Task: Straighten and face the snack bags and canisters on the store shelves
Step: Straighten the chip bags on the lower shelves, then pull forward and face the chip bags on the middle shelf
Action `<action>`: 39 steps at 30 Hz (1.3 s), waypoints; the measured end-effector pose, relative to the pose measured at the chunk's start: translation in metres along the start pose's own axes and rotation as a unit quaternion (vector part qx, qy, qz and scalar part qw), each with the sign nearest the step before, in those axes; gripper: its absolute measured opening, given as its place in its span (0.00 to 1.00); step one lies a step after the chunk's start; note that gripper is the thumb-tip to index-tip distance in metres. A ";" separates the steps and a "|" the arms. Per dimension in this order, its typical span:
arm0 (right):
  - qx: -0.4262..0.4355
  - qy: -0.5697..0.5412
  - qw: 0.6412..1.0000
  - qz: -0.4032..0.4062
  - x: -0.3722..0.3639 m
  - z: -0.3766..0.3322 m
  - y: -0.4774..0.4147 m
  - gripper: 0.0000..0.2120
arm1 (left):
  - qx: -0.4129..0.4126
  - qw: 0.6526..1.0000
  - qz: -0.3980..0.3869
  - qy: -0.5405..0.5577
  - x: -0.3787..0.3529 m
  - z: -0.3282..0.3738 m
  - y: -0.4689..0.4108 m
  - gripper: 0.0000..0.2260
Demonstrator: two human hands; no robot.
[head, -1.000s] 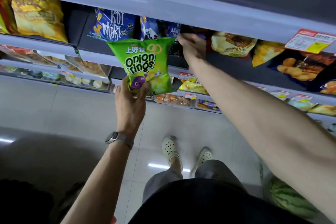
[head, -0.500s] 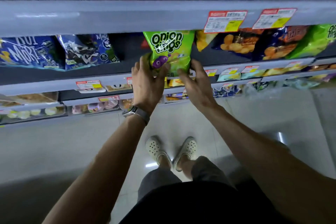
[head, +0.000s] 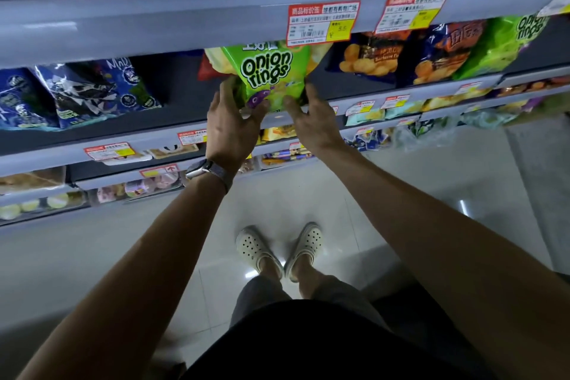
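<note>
A green "Onion rings" bag [head: 271,74] stands upright on the dark middle shelf [head: 172,123], its label facing me. My left hand [head: 231,123] grips the bag's lower left corner, thumb across the front. My right hand [head: 311,120] holds the lower right corner, fingers curled behind the bag's edge. A yellow bag [head: 216,62] and a red one sit right behind it. To the right stand dark blue and orange barbecue snack bags [head: 370,58], then another green onion rings bag [head: 505,43]. Blue snack bags [head: 92,92] lean at the left.
The grey shelf edge [head: 154,28] above carries red and yellow price tags [head: 320,21]. Lower shelves [head: 123,163] hold small packets and more tags. A gap of dark shelf lies between the blue bags and the green bag. Pale tiled floor [head: 401,194] lies below, with my feet in white clogs.
My left hand carried the green bag from the open aisle onto the middle shelf. My right hand left the upper bags and came down to the bag's right corner. The bag now sits deeper.
</note>
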State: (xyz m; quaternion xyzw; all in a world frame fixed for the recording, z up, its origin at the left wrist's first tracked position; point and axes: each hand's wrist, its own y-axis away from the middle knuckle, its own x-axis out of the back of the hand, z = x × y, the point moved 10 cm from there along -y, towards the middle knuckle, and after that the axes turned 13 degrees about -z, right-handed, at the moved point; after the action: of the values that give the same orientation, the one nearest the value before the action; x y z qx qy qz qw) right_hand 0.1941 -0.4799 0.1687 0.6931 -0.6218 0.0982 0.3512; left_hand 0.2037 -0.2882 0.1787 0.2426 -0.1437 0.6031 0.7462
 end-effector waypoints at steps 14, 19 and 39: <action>0.030 0.134 0.986 -0.094 0.004 -0.037 0.096 0.24 | 0.106 0.987 -0.047 -0.114 0.012 0.028 0.112 0.23; 0.067 0.210 0.959 -0.177 0.000 -0.060 0.143 0.18 | 0.143 0.984 -0.011 -0.101 0.020 0.060 0.171 0.20; 0.236 0.410 0.809 -0.349 -0.080 -0.110 0.280 0.21 | 0.360 0.928 0.033 -0.092 0.033 0.039 0.348 0.20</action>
State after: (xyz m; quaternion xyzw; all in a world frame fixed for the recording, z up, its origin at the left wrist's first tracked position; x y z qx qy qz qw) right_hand -0.0498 -0.3440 0.3051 0.8202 -0.0947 0.3876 0.4100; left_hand -0.1232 -0.2274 0.2937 0.5445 0.0070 0.6133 0.5722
